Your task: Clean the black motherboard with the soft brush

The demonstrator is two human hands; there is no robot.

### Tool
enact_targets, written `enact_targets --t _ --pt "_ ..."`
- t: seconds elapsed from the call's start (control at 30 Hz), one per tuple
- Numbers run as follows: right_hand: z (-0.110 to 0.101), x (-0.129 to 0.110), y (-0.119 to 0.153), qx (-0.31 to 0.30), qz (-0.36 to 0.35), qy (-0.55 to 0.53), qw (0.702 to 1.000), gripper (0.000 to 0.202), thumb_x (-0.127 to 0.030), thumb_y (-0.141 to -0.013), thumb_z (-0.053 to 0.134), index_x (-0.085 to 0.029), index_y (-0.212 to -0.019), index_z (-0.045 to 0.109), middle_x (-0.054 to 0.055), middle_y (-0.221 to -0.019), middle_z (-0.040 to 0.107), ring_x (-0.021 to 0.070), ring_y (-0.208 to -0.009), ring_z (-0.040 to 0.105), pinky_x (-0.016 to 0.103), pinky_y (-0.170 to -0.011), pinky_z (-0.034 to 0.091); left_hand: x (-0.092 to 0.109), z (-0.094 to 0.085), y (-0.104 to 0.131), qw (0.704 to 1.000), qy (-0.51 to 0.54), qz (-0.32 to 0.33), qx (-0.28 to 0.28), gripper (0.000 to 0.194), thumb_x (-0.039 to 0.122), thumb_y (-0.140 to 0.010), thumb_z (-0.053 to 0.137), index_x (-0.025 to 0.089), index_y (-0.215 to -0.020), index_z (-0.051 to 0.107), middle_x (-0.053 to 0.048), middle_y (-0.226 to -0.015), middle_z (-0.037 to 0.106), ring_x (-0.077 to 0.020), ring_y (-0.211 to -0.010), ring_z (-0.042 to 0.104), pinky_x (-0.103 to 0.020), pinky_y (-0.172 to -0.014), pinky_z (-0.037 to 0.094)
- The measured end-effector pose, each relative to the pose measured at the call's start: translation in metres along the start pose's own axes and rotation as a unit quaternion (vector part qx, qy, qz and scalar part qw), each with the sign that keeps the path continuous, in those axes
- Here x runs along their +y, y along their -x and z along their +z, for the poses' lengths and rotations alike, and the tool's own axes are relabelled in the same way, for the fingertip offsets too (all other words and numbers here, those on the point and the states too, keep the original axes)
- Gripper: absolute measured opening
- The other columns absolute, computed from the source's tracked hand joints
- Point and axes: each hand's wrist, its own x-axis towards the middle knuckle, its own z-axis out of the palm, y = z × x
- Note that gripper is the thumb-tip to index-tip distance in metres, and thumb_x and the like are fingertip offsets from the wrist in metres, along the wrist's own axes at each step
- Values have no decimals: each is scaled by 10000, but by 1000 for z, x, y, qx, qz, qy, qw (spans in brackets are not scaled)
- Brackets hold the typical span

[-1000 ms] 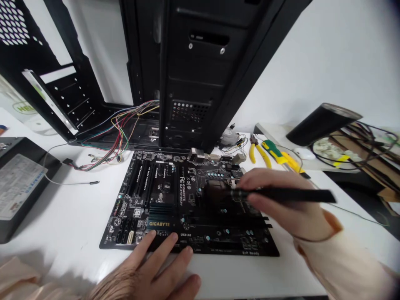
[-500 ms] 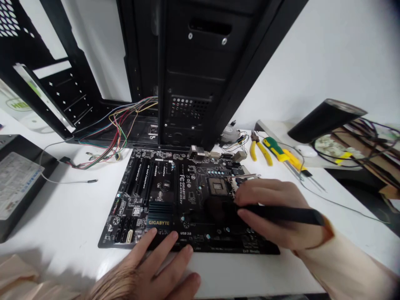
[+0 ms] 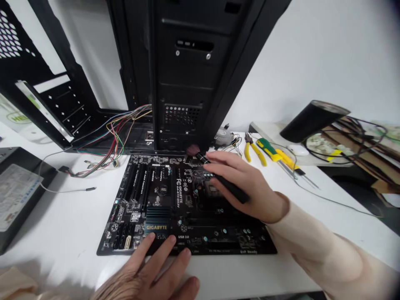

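A black motherboard (image 3: 200, 227) marked GIGABYTE lies flat on the white table. My left hand (image 3: 156, 266) rests with its fingers spread on the board's front edge, just below the heatsink (image 3: 157, 218). In my right hand (image 3: 246, 179) is a black-handled brush (image 3: 231, 188), held between thumb and fingers. Its soft bristles (image 3: 193, 150) are at the board's rear ports, close to the foot of the case. The CPU socket (image 3: 214, 189) is partly covered by my right hand and the handle.
An open black computer case (image 3: 184, 91) stands behind the board, with coloured wires (image 3: 117, 133) trailing out. At left sits a power supply (image 3: 18, 196). Yellow pliers (image 3: 254, 151), a green-and-yellow screwdriver (image 3: 268, 149) and a black cylinder (image 3: 314, 118) are at right.
My right hand has moved the brush from the CPU socket area up to the rear ports, and the bristles now point away from me. My left hand stays on the board's edge.
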Motion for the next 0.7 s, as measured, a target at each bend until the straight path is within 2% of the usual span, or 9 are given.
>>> enact_targets --t 0.1,0.2,0.23,0.3,0.37,0.47,0.53,0.63,0.7 --pt "-2 6 2 -31 22 10 999 223 -150 -866 499 -193 -1064 592 121 -1107 642 208 -1018 637 358 -860 563 0 -1 0 1000 0 -15 2 301 355 -996 454 375 -1290 518 43 -1331 551 -248 -1233 490 -576 -1148 73" --pt "-6 9 5 16 59 42 997 153 -134 -835 529 -197 -955 600 94 -933 660 201 -874 651 352 -769 572 -3 -3 0 1000 -14 26 -10 311 374 -998 446 361 -1305 499 29 -1347 540 -232 -1223 506 -567 -1150 61" --pt "-7 9 5 35 64 49 996 148 -133 -831 540 -195 -951 600 99 -936 659 204 -879 649 355 -775 568 -4 -3 0 998 -11 58 -18 323 387 -1007 415 349 -1319 489 24 -1360 529 -229 -1227 501 -553 -1154 44" --pt "-6 6 5 47 51 48 996 180 -138 -835 543 -184 -1002 597 128 -1035 651 218 -973 640 368 -839 556 -4 -4 0 1000 -1 11 -8 307 346 -1008 423 358 -1304 502 38 -1345 539 -240 -1241 479 -564 -1151 55" --pt "-3 3 5 20 32 35 999 216 -151 -849 527 -171 -1055 590 146 -1135 631 225 -1064 620 374 -893 544 -5 -4 -1 1000 4 -1 -2 309 311 -1010 418 360 -1300 511 35 -1331 546 -250 -1229 483 -573 -1146 59" --pt "0 5 4 -20 48 43 998 182 -155 -858 501 -167 -1007 604 121 -1058 666 216 -992 652 368 -848 568 -7 -6 -1 999 -2 32 -15 329 308 -1025 358 349 -1322 493 19 -1338 538 -245 -1188 516 -585 -1137 34" --pt "-1 8 4 -10 69 74 995 146 -151 -851 507 -167 -952 612 108 -967 684 214 -906 672 368 -797 583 -8 -7 -2 998 -6 54 -28 352 305 -1036 298 343 -1335 478 20 -1348 529 -236 -1172 525 -585 -1135 7" --pt "-3 8 4 16 63 82 995 159 -161 -851 524 -175 -984 610 112 -1006 686 218 -951 669 376 -829 582 -6 -6 -1 999 -3 22 -26 371 270 -1037 272 369 -1322 486 49 -1334 536 -236 -1185 501 -575 -1141 13" --pt "-3 5 3 3 49 57 997 174 -153 -856 516 -174 -1004 606 107 -1029 690 207 -975 666 361 -849 581 -3 -3 -1 1000 1 5 -18 358 263 -1029 309 375 -1315 493 52 -1319 544 -250 -1200 481 -578 -1142 28"
